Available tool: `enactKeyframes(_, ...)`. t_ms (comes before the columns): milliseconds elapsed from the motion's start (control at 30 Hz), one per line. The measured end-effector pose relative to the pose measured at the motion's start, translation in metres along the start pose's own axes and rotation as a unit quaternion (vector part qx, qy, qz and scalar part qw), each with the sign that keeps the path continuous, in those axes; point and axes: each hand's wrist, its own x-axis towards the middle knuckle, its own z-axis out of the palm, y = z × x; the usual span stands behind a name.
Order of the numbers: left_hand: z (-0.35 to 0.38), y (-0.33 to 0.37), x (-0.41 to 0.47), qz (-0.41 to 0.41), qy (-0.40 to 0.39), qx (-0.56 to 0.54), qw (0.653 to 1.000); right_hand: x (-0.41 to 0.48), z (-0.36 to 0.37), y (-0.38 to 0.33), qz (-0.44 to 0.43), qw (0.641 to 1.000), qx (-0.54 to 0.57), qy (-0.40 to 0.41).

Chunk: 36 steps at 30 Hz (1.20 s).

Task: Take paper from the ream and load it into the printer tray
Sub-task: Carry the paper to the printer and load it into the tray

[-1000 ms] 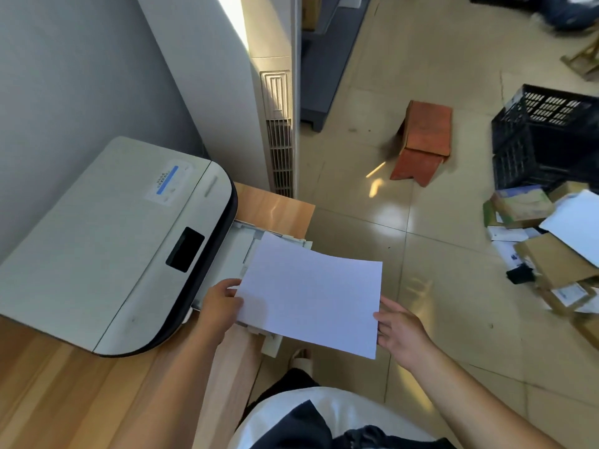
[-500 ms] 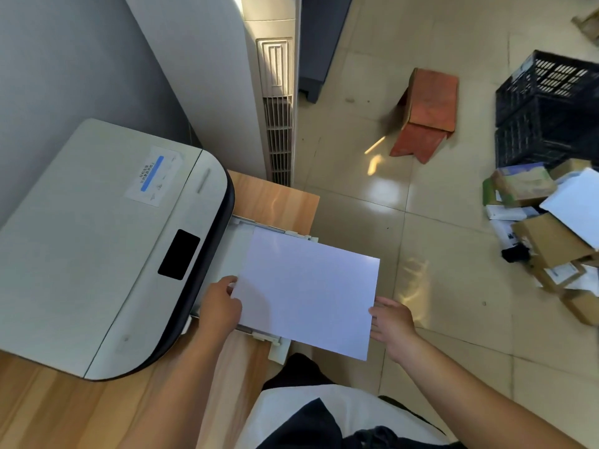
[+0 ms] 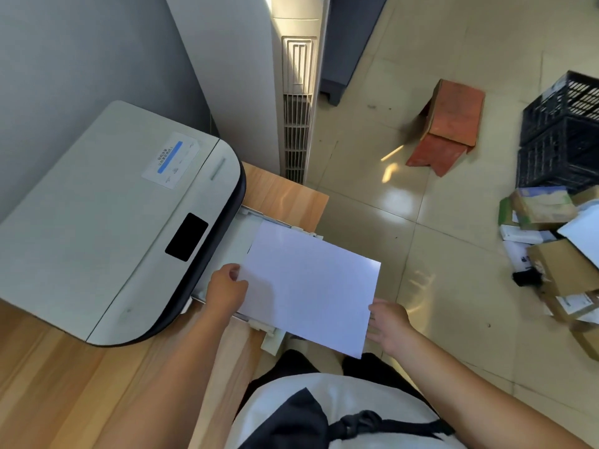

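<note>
A white stack of paper [image 3: 308,283] lies flat over the pulled-out printer tray [image 3: 241,234], its far corner above the tray and its near part jutting past the desk edge. My left hand [image 3: 227,288] grips the paper's left edge beside the printer [image 3: 107,218]. My right hand [image 3: 387,324] holds the paper's near right corner, fingers under the sheet. The grey printer with a black screen sits on the wooden desk [image 3: 285,196]. No ream is in view.
A white floor-standing air conditioner [image 3: 296,92] stands behind the desk. On the tiled floor lie a red-brown cardboard box [image 3: 450,128], a black plastic crate [image 3: 560,131] and a heap of cartons and papers [image 3: 551,254] at the right.
The paper has shifted left toward the printer, lying further over the tray. Both hands moved with it, and the view has tilted downward.
</note>
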Motion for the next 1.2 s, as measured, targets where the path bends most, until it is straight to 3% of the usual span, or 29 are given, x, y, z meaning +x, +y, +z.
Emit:
enactKeyframes(133,0.003,0.004,-0.004,-0.03,0.011,-0.043,0.999,0.007,-0.011,-0.007,0.007,0.999,-0.03,-0.031)
enactKeyframes(267,0.006,0.013,-0.013,-0.057,0.04,-0.068,0.995,0.018,-0.026,-0.022,0.04,0.991,-0.038,-0.126)
enactKeyframes(500,0.047,0.021,-0.105,-0.026,0.252,-0.185,0.95,0.045,-0.045,-0.033,0.096,0.956,-0.046,-0.275)
enactKeyframes(600,0.08,0.015,-0.145,-0.08,0.298,-0.24,0.92,0.055,-0.048,-0.027,0.13,0.936,-0.073,-0.32)
enactKeyframes(700,0.11,0.008,-0.165,-0.225,0.254,-0.314,0.887,0.057,-0.044,-0.027,0.147,0.921,-0.108,-0.344)
enactKeyframes(800,0.137,-0.002,-0.173,-0.309,0.142,-0.427,0.838,0.057,-0.037,-0.032,0.149,0.914,-0.139,-0.351)
enactKeyframes(867,0.152,-0.003,-0.174,-0.31,0.071,-0.47,0.824,0.057,-0.032,-0.036,0.146,0.912,-0.16,-0.348)
enactKeyframes(933,0.161,0.004,-0.177,-0.301,0.049,-0.505,0.807,0.057,-0.027,-0.04,0.139,0.912,-0.178,-0.342)
enactKeyframes(1200,0.163,0.006,-0.189,-0.264,0.062,-0.585,0.764,0.049,-0.006,-0.051,0.133,0.908,-0.205,-0.341)
